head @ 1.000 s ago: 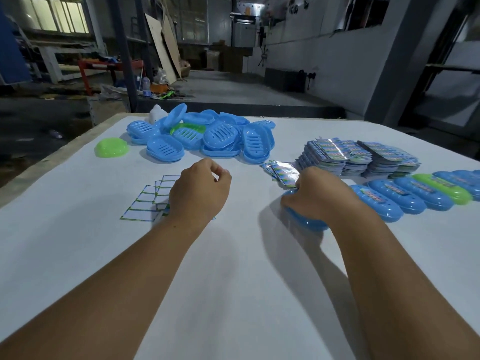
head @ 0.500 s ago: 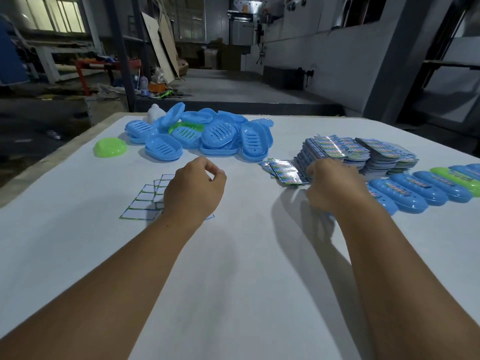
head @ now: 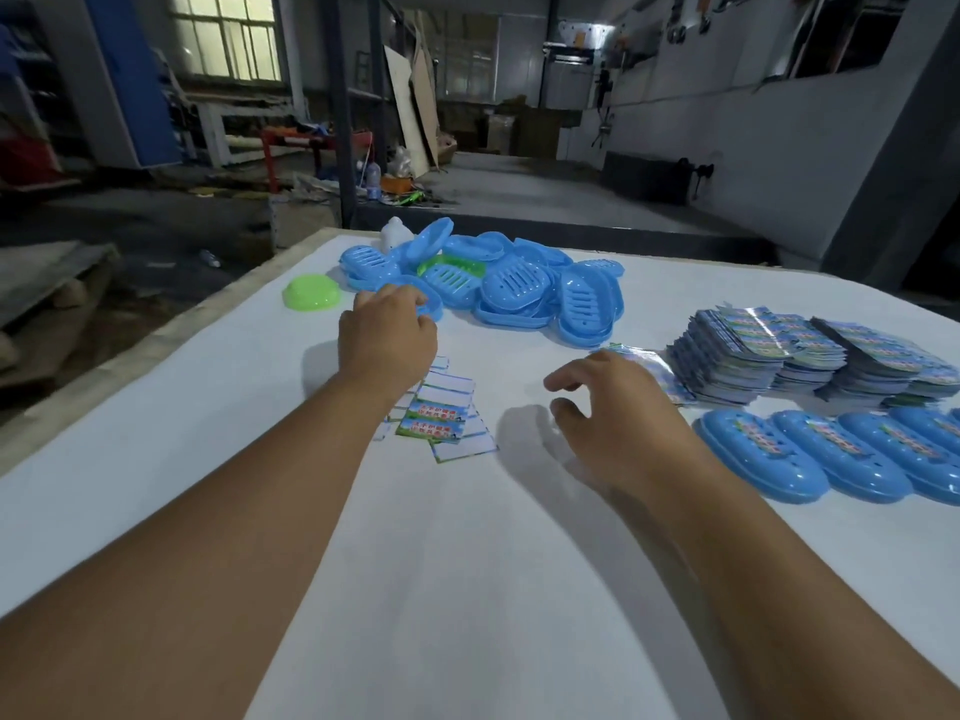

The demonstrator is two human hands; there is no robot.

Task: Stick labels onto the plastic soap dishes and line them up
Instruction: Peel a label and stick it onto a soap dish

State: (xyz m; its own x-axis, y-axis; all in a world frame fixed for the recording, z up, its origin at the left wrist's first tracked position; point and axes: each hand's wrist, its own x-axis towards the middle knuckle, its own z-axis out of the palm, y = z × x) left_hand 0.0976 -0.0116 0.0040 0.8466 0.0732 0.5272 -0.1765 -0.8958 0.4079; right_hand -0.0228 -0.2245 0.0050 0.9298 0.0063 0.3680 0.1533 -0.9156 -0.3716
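At the heap (head: 519, 288), a blue dish (head: 434, 304) is touched by the left hand (head: 387, 335), grip unclear; the right hand (head: 618, 413) hangs slack and unladen; labelled dishes (head: 831, 454) are lined up rightward; fetching is judged underway; a label (head: 434, 426) is needed next.

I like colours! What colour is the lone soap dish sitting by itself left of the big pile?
Bright green. The lone soap dish shows best in the head view.

Dim, bluish, wide-angle edge warp
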